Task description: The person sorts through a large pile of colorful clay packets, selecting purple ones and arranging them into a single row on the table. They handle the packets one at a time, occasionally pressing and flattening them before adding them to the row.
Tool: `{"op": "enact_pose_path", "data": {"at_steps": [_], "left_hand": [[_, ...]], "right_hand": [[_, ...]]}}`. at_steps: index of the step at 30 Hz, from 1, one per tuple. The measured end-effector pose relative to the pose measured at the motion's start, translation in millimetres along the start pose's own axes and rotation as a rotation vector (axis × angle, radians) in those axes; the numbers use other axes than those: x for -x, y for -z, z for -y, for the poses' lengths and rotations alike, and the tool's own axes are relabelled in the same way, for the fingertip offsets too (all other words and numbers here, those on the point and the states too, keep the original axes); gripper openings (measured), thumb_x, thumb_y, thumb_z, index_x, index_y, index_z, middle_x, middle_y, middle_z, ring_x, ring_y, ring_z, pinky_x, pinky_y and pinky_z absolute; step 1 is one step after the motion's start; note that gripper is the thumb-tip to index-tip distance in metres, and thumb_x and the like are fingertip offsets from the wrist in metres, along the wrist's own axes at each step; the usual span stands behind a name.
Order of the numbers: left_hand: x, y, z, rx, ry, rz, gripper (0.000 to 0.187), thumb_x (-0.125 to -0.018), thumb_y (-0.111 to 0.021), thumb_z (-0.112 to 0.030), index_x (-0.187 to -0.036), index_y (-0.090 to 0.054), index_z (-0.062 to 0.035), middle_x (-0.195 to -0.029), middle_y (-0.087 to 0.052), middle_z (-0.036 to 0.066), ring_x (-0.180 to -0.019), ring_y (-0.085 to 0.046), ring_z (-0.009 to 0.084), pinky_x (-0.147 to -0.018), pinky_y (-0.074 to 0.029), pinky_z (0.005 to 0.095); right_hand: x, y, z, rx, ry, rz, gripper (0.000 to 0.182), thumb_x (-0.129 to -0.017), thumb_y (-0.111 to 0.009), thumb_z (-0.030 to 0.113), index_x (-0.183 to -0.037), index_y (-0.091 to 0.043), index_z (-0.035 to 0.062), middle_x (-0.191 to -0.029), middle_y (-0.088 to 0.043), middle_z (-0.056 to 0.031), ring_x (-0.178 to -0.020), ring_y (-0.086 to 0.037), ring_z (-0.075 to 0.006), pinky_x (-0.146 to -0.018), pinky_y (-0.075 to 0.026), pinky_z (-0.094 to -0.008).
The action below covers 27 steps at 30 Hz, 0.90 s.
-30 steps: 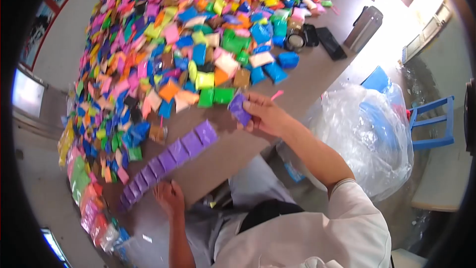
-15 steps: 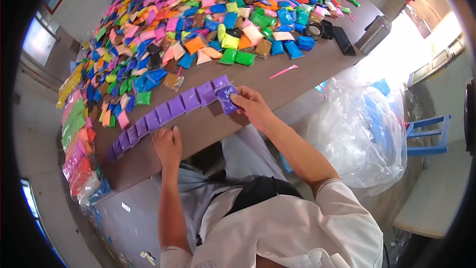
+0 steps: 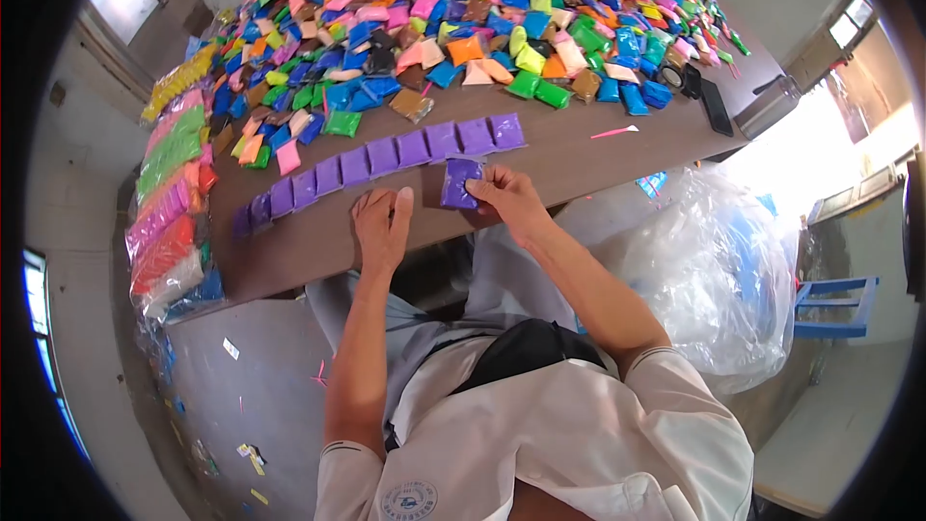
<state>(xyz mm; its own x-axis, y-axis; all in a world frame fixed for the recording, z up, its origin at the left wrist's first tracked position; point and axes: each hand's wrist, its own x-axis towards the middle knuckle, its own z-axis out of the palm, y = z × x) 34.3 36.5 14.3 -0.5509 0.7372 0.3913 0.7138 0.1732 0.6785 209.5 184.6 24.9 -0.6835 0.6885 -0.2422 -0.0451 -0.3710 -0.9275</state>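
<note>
My right hand (image 3: 513, 199) pinches a small purple packet (image 3: 461, 183) between thumb and fingers, over the table's near edge side. Just above it runs a curved row of similar purple packets (image 3: 384, 154), laid side by side on the brown table (image 3: 318, 241). My left hand (image 3: 382, 224) rests at the table edge below the middle of that row. It holds nothing; its fingers are bent and the thumb stands apart from them.
A large heap of multicoloured packets (image 3: 463, 19) covers the table's far side. Bagged packets (image 3: 172, 193) line the left edge. A pink stick (image 3: 614, 132), a phone (image 3: 715, 106) and a metal flask (image 3: 769, 108) lie right. A clear plastic bag (image 3: 704, 280) stands beside a blue stool (image 3: 835, 307).
The view has shifted. The held purple packet has moved from the row's right end to below the row, nearer the table edge. My left thumb has spread away from the fingers.
</note>
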Motion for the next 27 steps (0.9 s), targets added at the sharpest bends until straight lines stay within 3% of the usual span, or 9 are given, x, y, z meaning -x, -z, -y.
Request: {"op": "enact_pose_path", "data": {"at_steps": [3, 12, 15, 27], "left_hand": [[-0.5, 1.7, 0.5, 0.023, 0.009, 0.024, 0.042, -0.095, -0.062, -0.041, -0.080, -0.065, -0.0023, -0.088, -0.064, 0.007, -0.090, -0.057, 0.0283, -0.093, -0.038, 0.0419], [2.8, -3.7, 0.5, 0.017, 0.004, 0.018, 0.043, -0.088, -0.069, -0.046, -0.086, -0.071, -0.0032, -0.097, -0.068, 0.006, -0.099, -0.059, 0.0277, -0.100, -0.036, 0.0418], [1.5, -6.6, 2.4, 0.024, -0.027, 0.040, 0.043, -0.089, -0.068, -0.046, -0.086, -0.071, -0.0030, -0.099, -0.068, 0.006, -0.100, -0.059, 0.0288, -0.101, -0.035, 0.0428], [6.0, -14.6, -20.5, 0.028, -0.099, 0.079, 0.037, -0.092, -0.064, -0.039, -0.086, -0.071, -0.0030, -0.103, -0.068, 0.011, -0.103, -0.058, 0.0344, -0.106, -0.034, 0.0467]], "right_hand": [[1.1, -10.7, -1.2, 0.076, 0.023, 0.013, 0.018, -0.091, -0.075, 0.020, -0.083, -0.061, 0.0121, -0.078, -0.061, 0.0039, -0.067, -0.053, -0.0045, -0.056, -0.040, -0.0201], [6.4, -24.2, 3.9, 0.114, 0.018, 0.048, 0.023, -0.092, -0.074, 0.020, -0.079, -0.060, 0.0068, -0.073, -0.057, 0.0019, -0.064, -0.050, -0.0063, -0.056, -0.040, -0.0229], [1.7, -21.8, -2.7, 0.187, 0.034, 0.092, 0.021, -0.093, -0.073, 0.023, -0.083, -0.060, 0.0106, -0.074, -0.057, 0.0045, -0.066, -0.051, -0.0042, -0.056, -0.037, -0.0203], [1.4, -10.3, -1.8, 0.191, -0.011, 0.261, 0.017, -0.099, -0.062, 0.021, -0.092, -0.067, 0.0067, -0.080, -0.061, 0.0028, -0.070, -0.057, -0.0059, -0.064, -0.049, -0.0221]]}}
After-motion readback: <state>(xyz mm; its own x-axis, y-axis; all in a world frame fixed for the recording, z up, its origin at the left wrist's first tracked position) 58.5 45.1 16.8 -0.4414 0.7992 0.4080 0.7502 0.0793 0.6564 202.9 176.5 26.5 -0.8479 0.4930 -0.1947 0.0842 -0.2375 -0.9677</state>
